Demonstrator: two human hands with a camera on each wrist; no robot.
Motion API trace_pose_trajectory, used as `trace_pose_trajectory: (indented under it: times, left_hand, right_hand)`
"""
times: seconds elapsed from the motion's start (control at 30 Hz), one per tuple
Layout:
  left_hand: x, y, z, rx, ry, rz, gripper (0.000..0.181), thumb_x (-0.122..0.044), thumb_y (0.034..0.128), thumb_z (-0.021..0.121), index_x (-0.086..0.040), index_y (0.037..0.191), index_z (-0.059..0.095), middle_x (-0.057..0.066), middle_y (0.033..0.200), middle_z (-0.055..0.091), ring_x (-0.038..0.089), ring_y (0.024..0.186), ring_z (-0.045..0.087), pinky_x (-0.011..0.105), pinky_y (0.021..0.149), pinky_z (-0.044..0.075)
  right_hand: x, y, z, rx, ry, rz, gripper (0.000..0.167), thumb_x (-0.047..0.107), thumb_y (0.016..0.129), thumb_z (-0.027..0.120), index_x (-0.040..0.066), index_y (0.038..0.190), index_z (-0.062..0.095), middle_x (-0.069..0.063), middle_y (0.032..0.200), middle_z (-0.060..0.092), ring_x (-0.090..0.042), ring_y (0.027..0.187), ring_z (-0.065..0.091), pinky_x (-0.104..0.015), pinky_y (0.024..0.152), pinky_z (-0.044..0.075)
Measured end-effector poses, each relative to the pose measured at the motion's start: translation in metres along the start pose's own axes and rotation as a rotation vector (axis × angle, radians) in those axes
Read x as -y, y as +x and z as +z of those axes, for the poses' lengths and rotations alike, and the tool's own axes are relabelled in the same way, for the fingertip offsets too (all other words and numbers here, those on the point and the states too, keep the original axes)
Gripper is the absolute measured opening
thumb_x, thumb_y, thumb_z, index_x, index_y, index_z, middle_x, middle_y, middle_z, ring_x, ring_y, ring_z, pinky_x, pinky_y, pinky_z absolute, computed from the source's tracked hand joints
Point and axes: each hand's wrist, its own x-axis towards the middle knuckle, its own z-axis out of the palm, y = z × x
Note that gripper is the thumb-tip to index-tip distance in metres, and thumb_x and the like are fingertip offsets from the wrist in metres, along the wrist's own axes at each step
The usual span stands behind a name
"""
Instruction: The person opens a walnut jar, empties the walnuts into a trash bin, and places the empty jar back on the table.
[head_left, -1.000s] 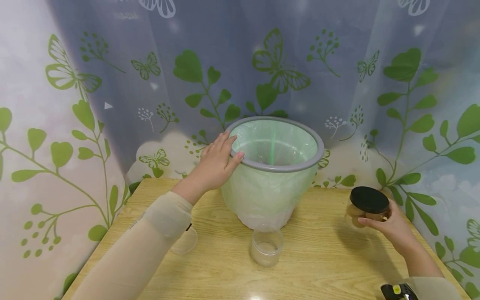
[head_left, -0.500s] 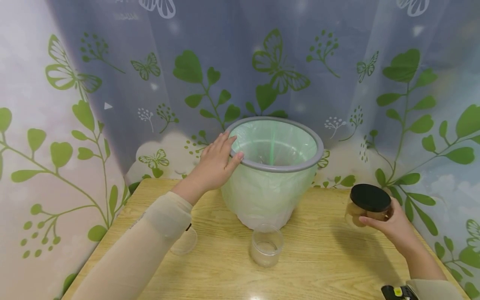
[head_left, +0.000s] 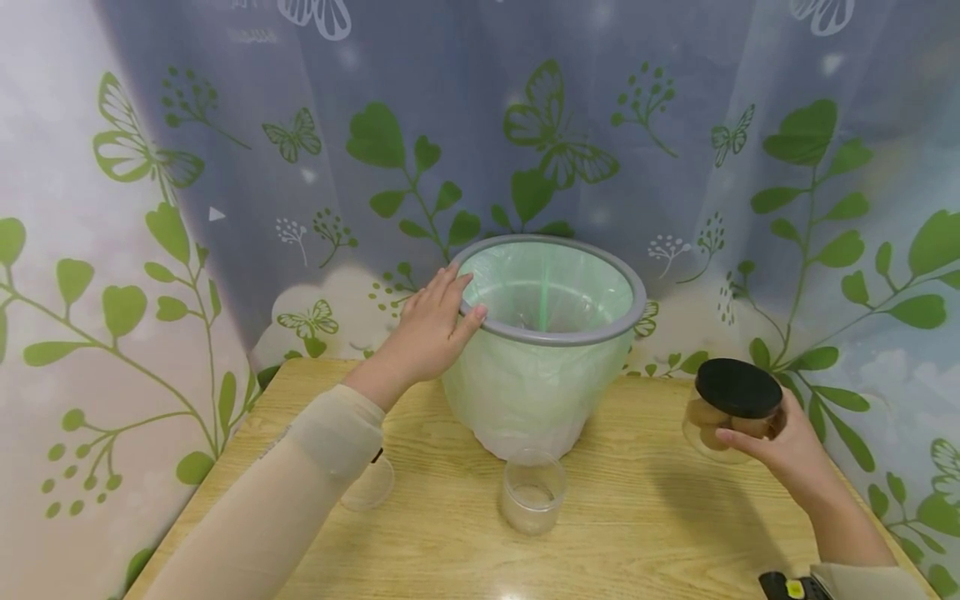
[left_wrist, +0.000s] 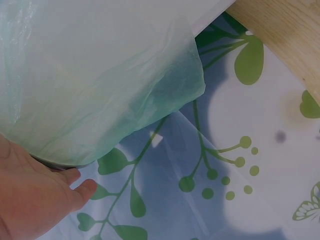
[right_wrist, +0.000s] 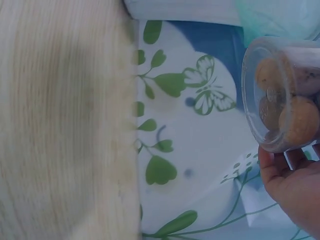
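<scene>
A grey-rimmed bin lined with a pale green bag stands on the wooden table. My left hand rests on its left rim, fingers fairly straight; the left wrist view shows that hand beside the hanging bag. At the right, my right hand grips a clear jar with a black lid, raised above the table with its shadow below. In the right wrist view, round brown things show inside the jar, and the hand holds its side.
A clear empty cup stands on the table in front of the bin. Left of it, partly behind the left sleeve, lies a clear round item. A patterned curtain hangs behind and at both sides.
The jar in my right hand has risen a little and shifted slightly left. My left hand has stayed on the rim.
</scene>
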Motion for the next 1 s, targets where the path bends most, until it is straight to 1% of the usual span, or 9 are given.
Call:
trace_pose_trajectory:
  times: [0.37,0.47,0.6,0.67,0.8,1.0]
  left_hand:
    - [0.0,0.0,0.001,-0.004,-0.003,-0.003,0.073,-0.058,0.1059,0.019,-0.009,0.161,0.015,0.015,0.167,0.004,0.03,0.154,0.0,0.057,0.119,0.008]
    - [0.0,0.0,0.001,-0.008,0.002,0.001,0.074,-0.058,0.1059,0.019,-0.008,0.16,0.016,0.016,0.167,0.004,0.031,0.154,0.001,0.057,0.119,0.009]
    - [0.0,0.0,0.001,-0.011,0.006,0.004,0.074,-0.059,0.1055,0.018,-0.008,0.16,0.016,0.016,0.167,0.005,0.032,0.153,0.002,0.058,0.119,0.009]
    - [0.0,0.0,0.001,-0.012,0.007,0.004,0.075,-0.059,0.1054,0.017,-0.008,0.16,0.016,0.016,0.167,0.005,0.032,0.153,0.002,0.058,0.119,0.009]
    - [0.0,0.0,0.001,-0.013,0.0,0.004,0.074,-0.059,0.1055,0.018,-0.009,0.16,0.016,0.016,0.167,0.005,0.031,0.154,0.001,0.058,0.118,0.01]
    - [0.0,0.0,0.001,-0.013,-0.01,0.002,0.073,-0.057,0.1061,0.019,-0.008,0.16,0.017,0.016,0.167,0.005,0.03,0.154,0.001,0.057,0.119,0.009]
  right_hand:
    - [0.021,-0.004,0.007,-0.014,0.007,-0.076,0.08,-0.002,0.091,0.07,0.023,0.153,0.025,0.021,0.132,0.038,0.014,0.118,0.038,-0.008,0.087,0.034]
    - [0.026,-0.004,0.01,-0.018,-0.005,-0.094,0.081,-0.003,0.089,0.072,0.025,0.151,0.028,0.021,0.13,0.041,0.015,0.118,0.038,-0.008,0.087,0.034]
    - [0.033,-0.005,0.017,-0.026,-0.019,-0.124,0.078,-0.005,0.084,0.076,0.025,0.145,0.037,0.018,0.126,0.045,0.013,0.116,0.042,-0.008,0.086,0.035]
    - [0.037,-0.006,0.021,-0.026,-0.019,-0.154,0.079,-0.008,0.081,0.078,0.023,0.143,0.04,0.017,0.126,0.045,0.011,0.116,0.044,-0.008,0.087,0.035]
    - [0.043,-0.006,0.027,-0.016,-0.011,-0.213,0.084,-0.013,0.076,0.079,0.017,0.144,0.041,0.016,0.128,0.046,0.009,0.117,0.045,-0.008,0.09,0.034]
    - [0.052,-0.005,0.035,0.021,-0.018,-0.233,0.092,-0.011,0.073,0.082,0.011,0.151,0.037,0.016,0.133,0.047,0.007,0.119,0.044,-0.009,0.09,0.033]
